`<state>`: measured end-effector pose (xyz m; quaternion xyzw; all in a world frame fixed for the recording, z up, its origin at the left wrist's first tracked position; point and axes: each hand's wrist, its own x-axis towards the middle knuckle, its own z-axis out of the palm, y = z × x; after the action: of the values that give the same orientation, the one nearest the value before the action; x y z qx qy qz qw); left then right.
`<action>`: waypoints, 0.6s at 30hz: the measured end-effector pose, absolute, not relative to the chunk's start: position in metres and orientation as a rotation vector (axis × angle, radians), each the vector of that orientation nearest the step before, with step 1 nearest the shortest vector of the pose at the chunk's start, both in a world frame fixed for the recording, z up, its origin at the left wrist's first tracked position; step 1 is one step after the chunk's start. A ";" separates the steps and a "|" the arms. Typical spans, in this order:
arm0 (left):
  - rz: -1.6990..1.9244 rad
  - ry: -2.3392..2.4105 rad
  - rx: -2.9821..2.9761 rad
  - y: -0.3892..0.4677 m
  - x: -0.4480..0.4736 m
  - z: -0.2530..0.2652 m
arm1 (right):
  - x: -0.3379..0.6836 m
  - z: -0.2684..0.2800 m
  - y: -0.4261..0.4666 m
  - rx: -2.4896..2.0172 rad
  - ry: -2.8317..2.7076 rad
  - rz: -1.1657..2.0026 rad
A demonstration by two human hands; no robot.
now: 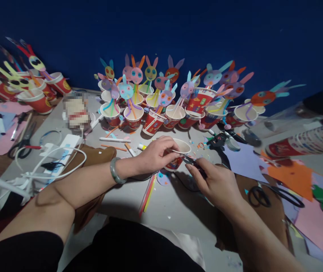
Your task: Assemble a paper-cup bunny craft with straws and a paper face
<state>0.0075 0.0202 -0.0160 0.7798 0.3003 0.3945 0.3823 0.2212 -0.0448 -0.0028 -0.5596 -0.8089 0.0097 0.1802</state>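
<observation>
Near the middle of the table stands a red paper cup (pixel 182 145) with a pale inside. My left hand (pixel 163 152) is closed at its left side, thumb and fingers pinched at the rim; whether something small is also between them I cannot make out. In my closed right hand (pixel 211 175) is a slim dark tool (pixel 189 160) whose narrow grey tip reaches the cup's front rim. Its exact kind is unclear. Below the cup lie a lilac paper disc (pixel 163 179) with a face and several thin red and yellow paper strips (pixel 149 194).
Behind stand several red paper cups (pixel 151 122) with paper rabbit heads. White cables (pixel 50 172) and a power strip (pixel 65 151) lie at left. At right are black scissors (pixel 259 196), coloured paper (pixel 292 175), a stack of cups (pixel 306 139) and a clear bottle (pixel 292 115).
</observation>
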 end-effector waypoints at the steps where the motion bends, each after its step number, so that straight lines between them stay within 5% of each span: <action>1: 1.009 0.761 1.984 0.020 0.008 -0.017 | 0.222 -0.002 -0.045 -1.588 -2.286 0.075; 10: 0.999 0.779 1.899 0.018 0.010 -0.017 | 0.222 0.007 -0.039 -1.494 -2.206 0.602; 18: 0.987 0.755 2.078 0.020 0.006 -0.011 | 0.218 0.001 -0.049 -1.526 -2.346 -0.295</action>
<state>0.0064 0.0200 -0.0111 0.8033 0.2918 0.3814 0.3523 0.2177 -0.0487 0.0013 -0.5351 -0.8224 -0.1036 0.1630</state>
